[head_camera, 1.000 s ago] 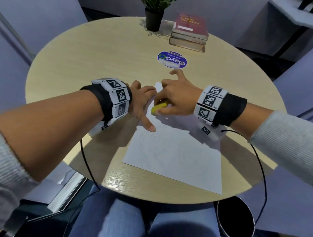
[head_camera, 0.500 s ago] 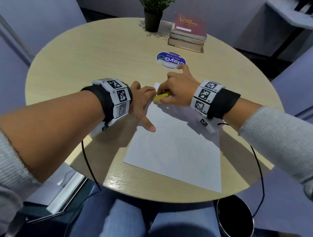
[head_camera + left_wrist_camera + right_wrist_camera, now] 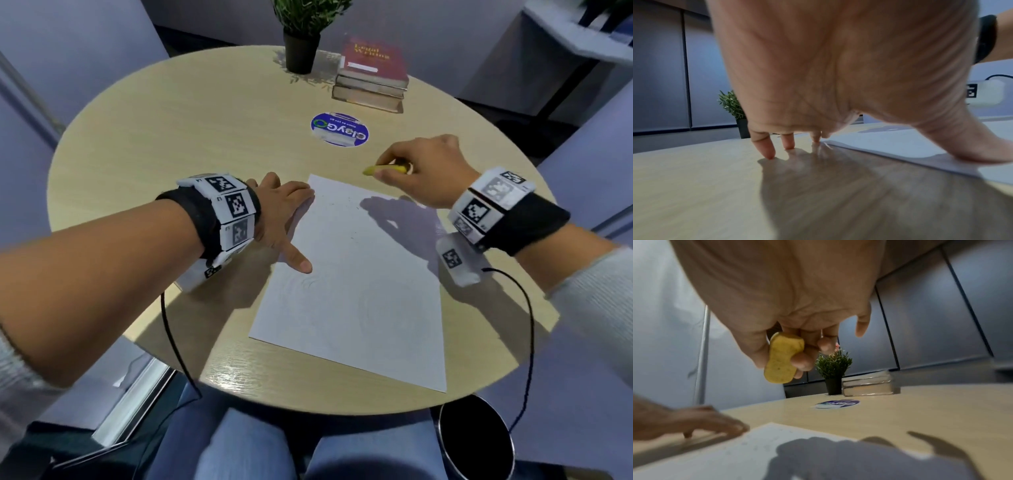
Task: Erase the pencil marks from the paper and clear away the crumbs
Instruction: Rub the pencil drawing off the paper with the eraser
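Note:
A white sheet of paper (image 3: 359,287) lies on the round wooden table (image 3: 205,137), with faint pencil rings and small dark crumbs (image 3: 346,202) near its far end. My left hand (image 3: 284,222) lies flat at the sheet's left edge, fingers spread; the thumb (image 3: 970,146) presses on the paper and the fingertips (image 3: 768,152) touch the table. My right hand (image 3: 421,171) is raised above the table past the sheet's far right corner and pinches a yellow eraser (image 3: 383,170), which also shows between thumb and fingers in the right wrist view (image 3: 783,358).
A round blue sticker (image 3: 339,129) lies just beyond the paper. Further back stand a potted plant (image 3: 303,37) and a stack of books (image 3: 371,77). A black bin (image 3: 476,442) sits on the floor below the table's near right edge. Wrist cables hang off the table.
My right hand has lifted the eraser off the sheet's far left corner and carried it right and away, clear of the paper. The left hand has stayed put.

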{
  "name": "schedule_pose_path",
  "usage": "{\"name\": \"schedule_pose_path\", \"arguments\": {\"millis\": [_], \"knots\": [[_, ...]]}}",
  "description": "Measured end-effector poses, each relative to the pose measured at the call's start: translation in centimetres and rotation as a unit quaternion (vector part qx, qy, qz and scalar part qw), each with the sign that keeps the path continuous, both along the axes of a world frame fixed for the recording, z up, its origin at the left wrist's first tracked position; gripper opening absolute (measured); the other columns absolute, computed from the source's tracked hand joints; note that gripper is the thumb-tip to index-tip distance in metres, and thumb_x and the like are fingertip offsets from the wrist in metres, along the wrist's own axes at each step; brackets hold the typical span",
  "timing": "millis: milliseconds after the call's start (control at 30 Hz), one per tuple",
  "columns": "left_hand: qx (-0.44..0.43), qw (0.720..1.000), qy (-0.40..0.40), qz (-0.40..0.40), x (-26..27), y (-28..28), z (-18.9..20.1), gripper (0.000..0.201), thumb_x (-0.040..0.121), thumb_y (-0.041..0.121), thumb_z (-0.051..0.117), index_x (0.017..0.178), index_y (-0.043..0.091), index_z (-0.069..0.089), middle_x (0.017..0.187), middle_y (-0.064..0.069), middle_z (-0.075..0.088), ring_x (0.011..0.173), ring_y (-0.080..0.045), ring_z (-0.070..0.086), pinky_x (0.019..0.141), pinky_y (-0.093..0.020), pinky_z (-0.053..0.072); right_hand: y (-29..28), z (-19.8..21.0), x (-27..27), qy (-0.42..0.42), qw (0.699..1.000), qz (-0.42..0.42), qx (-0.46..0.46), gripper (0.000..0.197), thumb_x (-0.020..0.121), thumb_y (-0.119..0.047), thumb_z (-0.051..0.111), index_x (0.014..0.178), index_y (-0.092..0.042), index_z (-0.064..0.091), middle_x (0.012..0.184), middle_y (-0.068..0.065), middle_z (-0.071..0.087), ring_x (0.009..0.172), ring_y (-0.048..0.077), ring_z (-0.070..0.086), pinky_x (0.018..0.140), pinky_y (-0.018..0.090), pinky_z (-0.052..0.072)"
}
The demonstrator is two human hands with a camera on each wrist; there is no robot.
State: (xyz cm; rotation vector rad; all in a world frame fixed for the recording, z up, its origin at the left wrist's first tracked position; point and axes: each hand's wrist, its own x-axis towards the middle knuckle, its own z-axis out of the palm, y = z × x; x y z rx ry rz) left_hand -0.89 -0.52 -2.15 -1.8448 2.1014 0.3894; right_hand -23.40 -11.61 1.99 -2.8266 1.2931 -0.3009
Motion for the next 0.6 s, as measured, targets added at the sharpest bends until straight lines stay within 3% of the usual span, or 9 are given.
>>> {"name": "schedule_pose_path", "arguments": {"millis": [200,367,500,600], "knots": [[-0.008,1.0,0.0,-0.023,-0.1,1.9,1.7,0.134,0.051,0.09,0.054,0.153,0.025,-0.003,0.158,0.016,-0.001,0.138,-0.024,0.013,0.111,-0.045,0.021,1.5,-0.7,-2.4,0.015,0.999,0.024,0.034,0.032,0.097,-0.045,0.04,0.112,-0.025,0.061,0.08,-0.007,0.06,0.082,0.016,0.05,0.086,0.035,0.023],[0.042,0.993,-0.044,-0.097,0.0,5.8,2.4,0.141,0.043,0.099,0.047,0.151,0.028,-0.009,0.155,0.022,-0.009,0.135,-0.02,0.006,0.112,-0.039,0.016,2.2,-0.3,-3.7,0.031,0.999,0.035,0.021,0.035,0.1,-0.042,0.032,0.118,-0.023,0.055,0.085,-0.004,0.057,0.088,0.017,0.045,0.097,0.041,0.024],[0.071,0.988,-0.088,-0.109,-0.4,6.1,1.7,0.14,0.045,0.097,0.048,0.151,0.025,-0.011,0.155,0.02,-0.013,0.135,-0.022,0.008,0.11,-0.04,0.015,3.4,-0.5,-3.5,0.03,0.996,0.058,0.058,0.043,0.095,-0.051,0.028,0.114,-0.023,0.055,0.076,-0.01,0.053,0.083,0.015,0.044,0.089,0.036,0.027],[0.056,0.989,-0.097,-0.101,-1.0,4.4,1.4,0.139,0.047,0.095,0.05,0.152,0.025,-0.008,0.156,0.019,-0.01,0.134,-0.024,0.013,0.107,-0.041,0.019,5.0,-1.6,-1.9,0.095,0.988,0.104,0.065,0.04,0.093,-0.051,0.032,0.113,-0.024,0.054,0.076,-0.017,0.048,0.085,0.01,0.042,0.101,0.043,0.024]]}}
